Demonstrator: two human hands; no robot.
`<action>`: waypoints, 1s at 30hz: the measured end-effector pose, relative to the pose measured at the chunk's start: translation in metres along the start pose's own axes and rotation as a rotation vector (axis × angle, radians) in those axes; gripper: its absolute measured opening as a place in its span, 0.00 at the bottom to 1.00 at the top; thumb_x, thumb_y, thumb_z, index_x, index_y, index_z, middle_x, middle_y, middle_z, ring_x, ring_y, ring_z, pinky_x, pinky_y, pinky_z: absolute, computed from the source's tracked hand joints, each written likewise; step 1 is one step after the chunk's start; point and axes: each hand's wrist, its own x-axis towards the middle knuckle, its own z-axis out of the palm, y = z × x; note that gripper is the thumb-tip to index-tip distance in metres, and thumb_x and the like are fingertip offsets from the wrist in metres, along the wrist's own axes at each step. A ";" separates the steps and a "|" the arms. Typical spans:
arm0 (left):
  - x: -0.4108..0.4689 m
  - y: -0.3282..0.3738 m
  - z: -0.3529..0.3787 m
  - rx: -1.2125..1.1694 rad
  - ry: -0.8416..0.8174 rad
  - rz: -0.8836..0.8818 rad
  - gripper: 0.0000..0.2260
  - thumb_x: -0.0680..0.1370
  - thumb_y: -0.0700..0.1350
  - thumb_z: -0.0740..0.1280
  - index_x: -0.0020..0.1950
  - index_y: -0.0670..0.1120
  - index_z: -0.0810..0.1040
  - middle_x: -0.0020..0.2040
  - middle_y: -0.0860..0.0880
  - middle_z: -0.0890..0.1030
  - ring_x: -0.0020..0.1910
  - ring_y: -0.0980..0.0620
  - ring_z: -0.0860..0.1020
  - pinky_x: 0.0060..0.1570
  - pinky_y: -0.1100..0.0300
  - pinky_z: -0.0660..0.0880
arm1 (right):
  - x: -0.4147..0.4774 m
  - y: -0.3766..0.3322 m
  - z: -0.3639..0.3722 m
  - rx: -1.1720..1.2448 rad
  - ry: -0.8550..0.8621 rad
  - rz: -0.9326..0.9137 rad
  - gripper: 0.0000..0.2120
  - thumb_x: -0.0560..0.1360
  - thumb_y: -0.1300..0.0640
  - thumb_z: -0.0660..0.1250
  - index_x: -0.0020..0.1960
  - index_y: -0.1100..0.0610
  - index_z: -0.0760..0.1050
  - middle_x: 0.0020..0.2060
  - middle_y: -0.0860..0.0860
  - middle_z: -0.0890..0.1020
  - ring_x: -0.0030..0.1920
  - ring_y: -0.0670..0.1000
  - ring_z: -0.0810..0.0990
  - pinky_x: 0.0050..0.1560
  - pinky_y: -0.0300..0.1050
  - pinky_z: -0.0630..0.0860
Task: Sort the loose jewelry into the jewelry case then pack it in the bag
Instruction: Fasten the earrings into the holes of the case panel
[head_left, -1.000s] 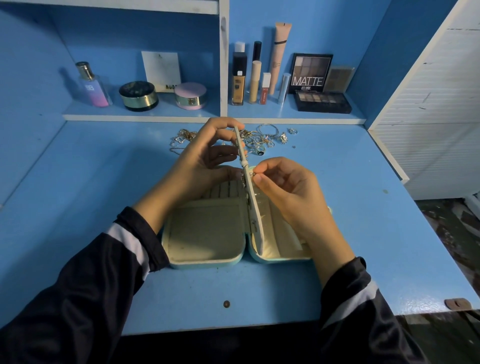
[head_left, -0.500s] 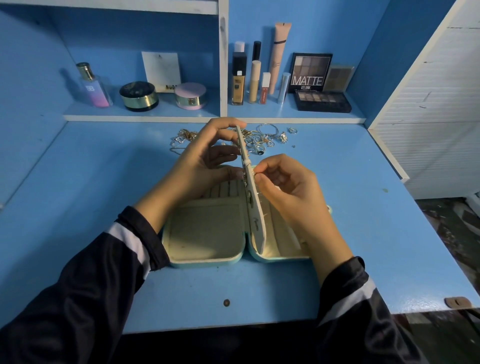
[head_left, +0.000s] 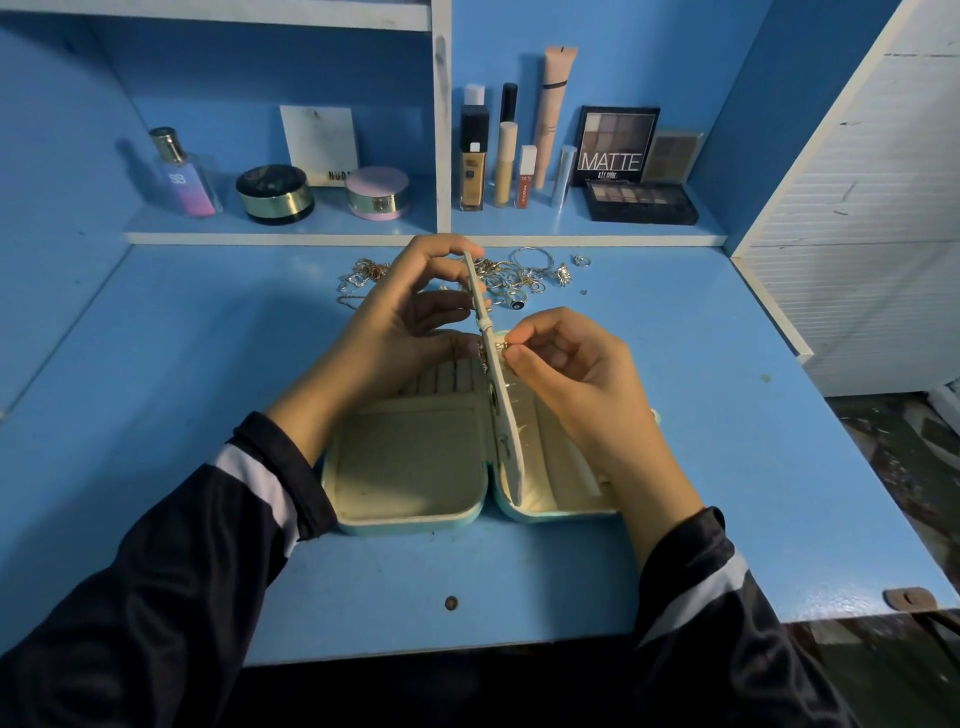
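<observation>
A light teal jewelry case (head_left: 410, 514) with a cream lining lies open on the blue desk. Its middle flap (head_left: 496, 395) stands upright between the two halves. My left hand (head_left: 405, 322) grips the flap's top edge and steadies it from the left. My right hand (head_left: 566, 364) pinches a small metal earring (head_left: 503, 344) against the flap's right face. Behind the hands, a pile of loose jewelry (head_left: 524, 278) with rings and chains is spread on the desk. No bag is in view.
A shelf behind the desk holds a perfume bottle (head_left: 184, 174), two round jars (head_left: 275, 195), several makeup tubes (head_left: 506, 163) and eyeshadow palettes (head_left: 641, 200). A white cabinet (head_left: 852, 218) stands at the right. The desk's front edge (head_left: 467, 639) is near my sleeves.
Both hands stay at the flap; my right hand's fingertips have shifted slightly on the earring. The case has not moved.
</observation>
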 end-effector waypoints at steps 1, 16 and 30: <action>0.000 0.000 0.000 0.002 0.002 -0.001 0.27 0.70 0.35 0.73 0.63 0.51 0.67 0.60 0.31 0.70 0.59 0.39 0.79 0.57 0.61 0.76 | 0.000 0.000 0.000 0.005 0.000 0.002 0.06 0.75 0.62 0.68 0.45 0.51 0.79 0.41 0.56 0.81 0.41 0.55 0.77 0.48 0.61 0.76; 0.000 0.000 0.001 0.023 0.009 -0.015 0.27 0.71 0.29 0.72 0.63 0.46 0.66 0.63 0.33 0.70 0.59 0.35 0.77 0.58 0.61 0.77 | 0.000 -0.001 0.000 0.034 -0.012 0.033 0.05 0.76 0.67 0.68 0.46 0.59 0.78 0.40 0.51 0.81 0.42 0.49 0.79 0.48 0.47 0.77; -0.001 0.003 0.001 0.009 0.027 -0.024 0.26 0.72 0.29 0.71 0.62 0.51 0.68 0.61 0.35 0.71 0.59 0.46 0.80 0.51 0.62 0.78 | -0.001 -0.003 0.001 -0.028 -0.020 0.017 0.04 0.77 0.65 0.68 0.47 0.58 0.79 0.40 0.50 0.82 0.42 0.48 0.78 0.46 0.45 0.76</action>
